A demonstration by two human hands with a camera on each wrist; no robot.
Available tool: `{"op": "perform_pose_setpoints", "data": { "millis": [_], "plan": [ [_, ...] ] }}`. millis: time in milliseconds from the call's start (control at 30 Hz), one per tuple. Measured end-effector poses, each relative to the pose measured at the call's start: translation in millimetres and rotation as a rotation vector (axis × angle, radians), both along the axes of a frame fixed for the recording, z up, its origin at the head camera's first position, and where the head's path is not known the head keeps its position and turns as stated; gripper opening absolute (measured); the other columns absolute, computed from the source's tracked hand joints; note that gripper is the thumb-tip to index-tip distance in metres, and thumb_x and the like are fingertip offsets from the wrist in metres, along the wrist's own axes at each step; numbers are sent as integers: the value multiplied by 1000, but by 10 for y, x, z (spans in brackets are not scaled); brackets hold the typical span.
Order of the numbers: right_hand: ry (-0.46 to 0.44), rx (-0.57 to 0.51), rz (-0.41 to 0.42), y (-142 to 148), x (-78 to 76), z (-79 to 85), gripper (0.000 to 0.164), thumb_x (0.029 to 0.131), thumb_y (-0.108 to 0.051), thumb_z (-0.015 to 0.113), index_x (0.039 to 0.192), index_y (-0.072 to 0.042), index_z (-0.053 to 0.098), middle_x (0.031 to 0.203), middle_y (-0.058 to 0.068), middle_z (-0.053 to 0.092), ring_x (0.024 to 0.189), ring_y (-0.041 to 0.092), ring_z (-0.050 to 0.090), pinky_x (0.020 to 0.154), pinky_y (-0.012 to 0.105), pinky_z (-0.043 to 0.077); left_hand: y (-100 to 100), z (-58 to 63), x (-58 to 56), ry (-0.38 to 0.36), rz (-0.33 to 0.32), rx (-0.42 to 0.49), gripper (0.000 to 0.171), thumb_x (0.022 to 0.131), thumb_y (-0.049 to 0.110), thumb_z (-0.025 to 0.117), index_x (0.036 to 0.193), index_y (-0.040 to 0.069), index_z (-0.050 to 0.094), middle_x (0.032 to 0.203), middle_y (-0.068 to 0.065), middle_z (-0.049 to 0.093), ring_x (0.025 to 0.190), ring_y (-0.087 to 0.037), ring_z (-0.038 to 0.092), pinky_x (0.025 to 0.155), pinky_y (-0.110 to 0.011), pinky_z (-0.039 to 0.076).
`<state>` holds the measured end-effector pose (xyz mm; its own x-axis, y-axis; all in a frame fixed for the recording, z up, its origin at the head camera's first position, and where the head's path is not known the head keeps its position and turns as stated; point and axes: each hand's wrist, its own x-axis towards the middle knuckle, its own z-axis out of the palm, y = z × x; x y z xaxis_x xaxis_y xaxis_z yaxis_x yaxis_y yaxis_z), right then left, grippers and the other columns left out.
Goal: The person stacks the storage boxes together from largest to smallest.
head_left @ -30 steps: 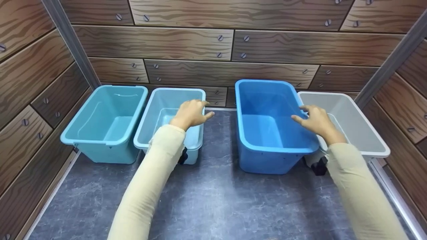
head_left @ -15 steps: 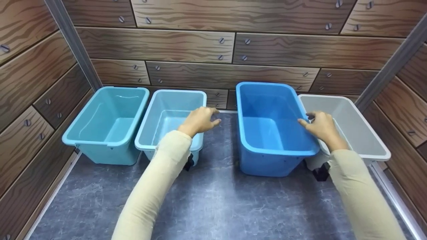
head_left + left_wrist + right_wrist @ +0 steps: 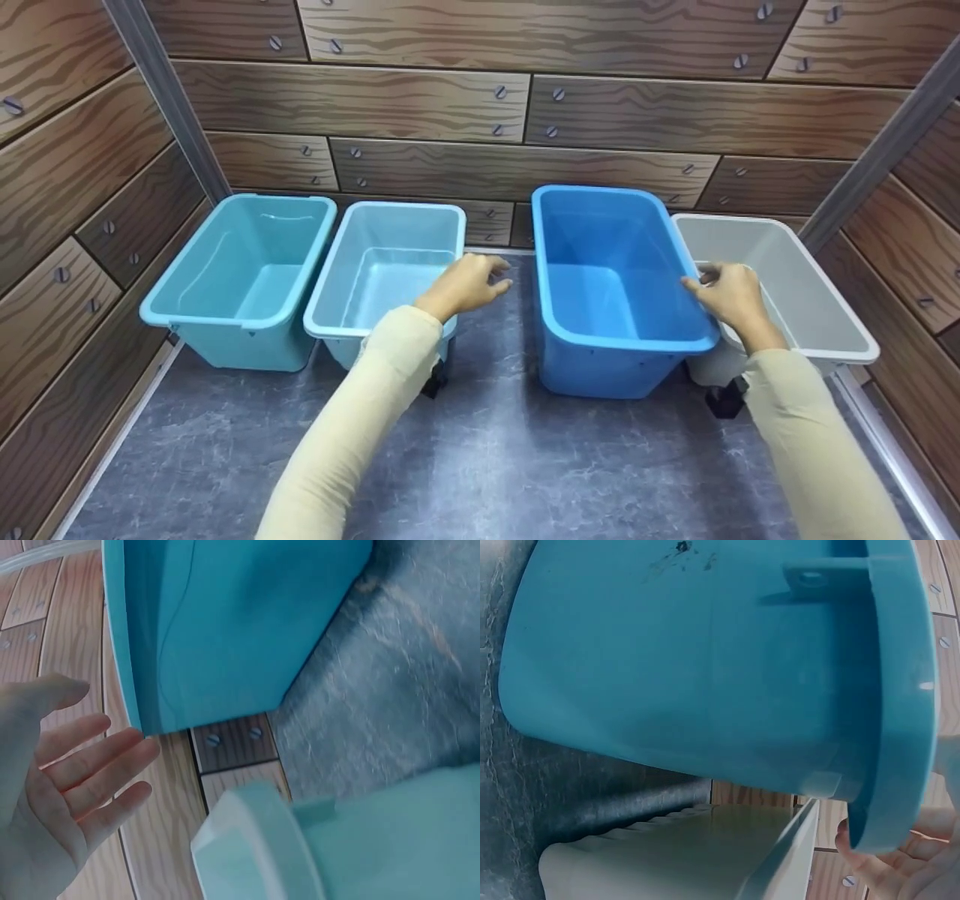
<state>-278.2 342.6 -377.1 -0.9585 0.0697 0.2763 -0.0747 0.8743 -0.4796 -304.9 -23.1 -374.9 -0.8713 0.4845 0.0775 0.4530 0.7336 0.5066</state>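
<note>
A: State of the grip?
B: I have the right hand (image 3: 731, 300) curled on the blue bin (image 3: 596, 367) — thumb inside its rounded right rim, fingers round the outer side. Deep, smooth plastic, walls tapering downward.
A: And the left hand (image 3: 466, 283)?
B: Holding nothing, I note — fingers loosely extended, near the pale blue bin (image 3: 375, 289), apart from the blue one.
A: Further out?
B: Grey bin (image 3: 810, 292) just right of the blue; teal bin (image 3: 247, 345) far left. Marbled dark floor (image 3: 487, 450), wood-grain boards (image 3: 450, 101) with slotted screws behind.
</note>
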Motion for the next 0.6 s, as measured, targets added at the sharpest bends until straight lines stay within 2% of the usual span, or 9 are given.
{"op": "perform_pose_setpoints", "data": {
  "millis": [133,200,233,300,367,433,500,600],
  "plan": [
    [27,-8,-16,25,6,-22,39,85,-16,67,109,14,66,90,32,70,66,16,64,63,24,47,70,-31,31,-16,0,67,35,96,19,57,126,1,61,121,-16,69,112,-27,66,99,-37,53],
    [40,-10,-24,30,15,-40,36,84,-15,68,107,13,68,90,30,71,64,6,59,65,26,49,100,-52,49,-18,1,100,34,96,18,57,124,0,62,118,-16,70,109,-27,67,97,-37,54],
    [45,-9,-28,29,20,-48,35,84,-15,68,106,12,68,90,30,71,63,6,59,67,30,51,113,-61,58,-17,1,115,33,96,18,57,123,0,62,116,-16,70,108,-27,67,96,-37,55],
    [51,-14,-34,25,32,-62,34,84,-14,67,104,13,68,92,30,71,65,18,66,73,41,54,136,-75,74,-17,1,144,32,96,17,57,122,-1,63,113,-16,71,105,-27,68,94,-37,55],
    [42,-15,-44,18,45,-71,34,85,-15,66,104,14,68,94,31,70,75,35,70,81,50,53,154,-90,85,-12,-3,167,32,95,16,57,121,-2,64,110,-16,72,102,-27,69,92,-37,56],
    [24,-21,-53,11,56,-75,36,86,-16,64,105,15,67,97,32,69,88,45,68,85,54,52,170,-105,92,-12,-7,180,31,95,16,57,120,-2,64,109,-16,73,100,-27,69,92,-37,56],
    [4,-28,-61,7,60,-76,37,88,-16,62,107,15,66,99,33,69,92,46,67,85,53,53,185,-118,92,-13,-12,192,31,95,15,56,120,-3,64,108,-16,73,99,-27,69,91,-37,56],
    [-18,-42,-68,6,61,-70,37,89,-17,60,110,14,66,102,33,68,93,46,67,81,47,57,203,-135,88,-35,-9,206,32,95,15,56,121,-3,63,109,-16,72,101,-26,68,93,-36,55]
  ]
}}
